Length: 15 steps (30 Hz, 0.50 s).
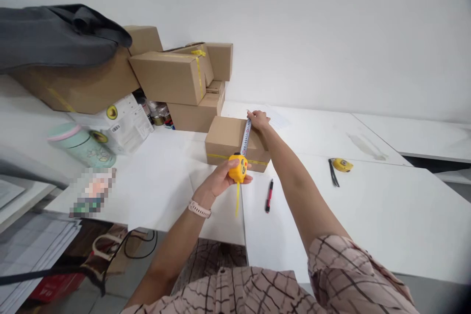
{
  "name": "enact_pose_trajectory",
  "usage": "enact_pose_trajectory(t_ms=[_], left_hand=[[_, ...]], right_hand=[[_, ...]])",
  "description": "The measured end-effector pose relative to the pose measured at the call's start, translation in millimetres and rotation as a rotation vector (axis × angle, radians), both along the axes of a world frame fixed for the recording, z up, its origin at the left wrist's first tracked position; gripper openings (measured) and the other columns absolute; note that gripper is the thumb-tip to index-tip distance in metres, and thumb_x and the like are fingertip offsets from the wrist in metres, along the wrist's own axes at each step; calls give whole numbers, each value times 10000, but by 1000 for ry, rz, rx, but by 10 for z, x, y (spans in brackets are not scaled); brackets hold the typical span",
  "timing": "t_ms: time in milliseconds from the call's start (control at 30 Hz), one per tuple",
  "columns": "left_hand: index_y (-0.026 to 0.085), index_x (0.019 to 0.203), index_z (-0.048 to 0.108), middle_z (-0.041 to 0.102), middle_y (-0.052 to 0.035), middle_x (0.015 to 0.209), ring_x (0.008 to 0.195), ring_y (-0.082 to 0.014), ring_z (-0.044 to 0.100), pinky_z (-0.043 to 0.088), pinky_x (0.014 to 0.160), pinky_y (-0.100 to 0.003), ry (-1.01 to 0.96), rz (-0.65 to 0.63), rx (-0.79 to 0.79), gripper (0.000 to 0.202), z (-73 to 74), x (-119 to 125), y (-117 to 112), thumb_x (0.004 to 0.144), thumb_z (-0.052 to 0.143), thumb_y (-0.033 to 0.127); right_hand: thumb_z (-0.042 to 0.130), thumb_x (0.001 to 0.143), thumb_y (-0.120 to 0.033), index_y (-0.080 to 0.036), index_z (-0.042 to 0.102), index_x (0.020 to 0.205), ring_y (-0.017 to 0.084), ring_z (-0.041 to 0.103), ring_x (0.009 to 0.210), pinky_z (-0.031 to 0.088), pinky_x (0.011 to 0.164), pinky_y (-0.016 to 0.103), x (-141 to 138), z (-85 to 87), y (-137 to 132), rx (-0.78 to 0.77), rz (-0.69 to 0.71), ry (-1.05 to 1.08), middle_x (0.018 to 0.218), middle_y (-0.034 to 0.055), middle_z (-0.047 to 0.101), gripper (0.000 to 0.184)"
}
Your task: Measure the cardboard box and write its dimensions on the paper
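Mid-measurement: blade (245, 137) lies across the small box (224, 140) near the table's (368, 216) far edge — left hand (217, 179) gripping the yellow tape case (238, 168) at its near side, right hand (258, 120) pinning the tip beyond — span set, reading seemingly unrecorded, pen (269, 195) idle.

Left hand (220, 180) clenching near the body, thumb lying on top, bare left forearm (176, 248) angling up from below, right arm (294, 184) stretching straight forward, right hand (258, 120) pressing down at full reach, fingers bending downward
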<state>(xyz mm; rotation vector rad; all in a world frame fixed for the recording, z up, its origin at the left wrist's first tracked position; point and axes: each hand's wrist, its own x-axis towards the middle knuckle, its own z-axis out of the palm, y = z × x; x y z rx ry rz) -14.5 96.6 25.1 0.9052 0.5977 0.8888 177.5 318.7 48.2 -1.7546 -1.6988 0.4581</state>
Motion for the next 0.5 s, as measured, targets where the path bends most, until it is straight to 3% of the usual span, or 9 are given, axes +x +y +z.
enact_pose_trajectory(t_ms=[133, 300, 500], left_hand=[[164, 1089, 634, 712, -119, 1113, 802, -220, 744, 567, 972, -515, -1, 17, -51, 448, 0, 99, 96, 807, 751, 491], [153, 1097, 634, 697, -126, 1134, 769, -228, 750, 586, 935, -510, -26, 46, -79, 482, -56, 192, -24, 792, 759, 505], [167, 1082, 627, 687, -115, 1113, 731, -212, 740, 598, 889, -508, -20, 65, -59, 419, -44, 277, -52, 821, 727, 479]], right_hand=[[486, 977, -457, -167, 694, 874, 354, 471, 1247, 323, 1069, 535, -56, -2, 39, -42, -70, -57, 1112, 185, 662, 371], [519, 965, -481, -206, 672, 776, 301, 608, 1035, 379, 1016, 481, -49, -26, -41, -78, -25, -43, 878, 107, 695, 367], [562, 937, -478, -205, 674, 753, 280, 631, 966, 400, 996, 448, -56, -62, -48, -78, -9, -20, 834, 95, 704, 348]])
